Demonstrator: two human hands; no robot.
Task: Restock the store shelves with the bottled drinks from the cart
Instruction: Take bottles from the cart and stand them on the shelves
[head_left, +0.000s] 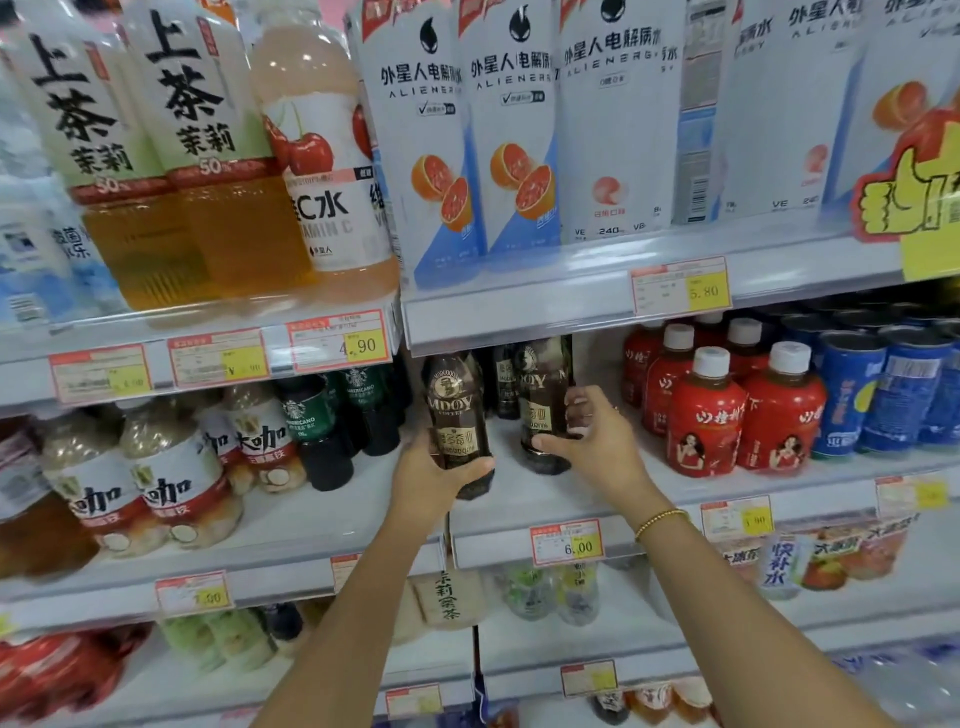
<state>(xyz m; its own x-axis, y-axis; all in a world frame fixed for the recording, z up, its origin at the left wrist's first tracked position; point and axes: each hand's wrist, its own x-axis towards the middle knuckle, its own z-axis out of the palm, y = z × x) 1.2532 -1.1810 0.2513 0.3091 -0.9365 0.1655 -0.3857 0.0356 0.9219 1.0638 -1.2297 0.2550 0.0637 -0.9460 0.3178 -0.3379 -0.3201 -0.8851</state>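
Observation:
Two dark brown coffee bottles stand on the middle shelf (519, 499). My left hand (436, 467) grips the lower part of the left coffee bottle (457, 410), which sits near the shelf's front edge. My right hand (592, 436) wraps around the right coffee bottle (543, 400), thumb in front and fingers behind it. More dark coffee bottles (505, 379) stand behind these two, deep under the upper shelf. The cart is out of view.
Red bottles (706, 421) and blue cans (852, 395) stand right of my hands. Green Starbucks bottles (311, 415) and milk-coffee bottles (171, 483) crowd the left. Tall white electrolyte bottles (514, 130) fill the shelf above. Price tags (567, 543) line the shelf edges.

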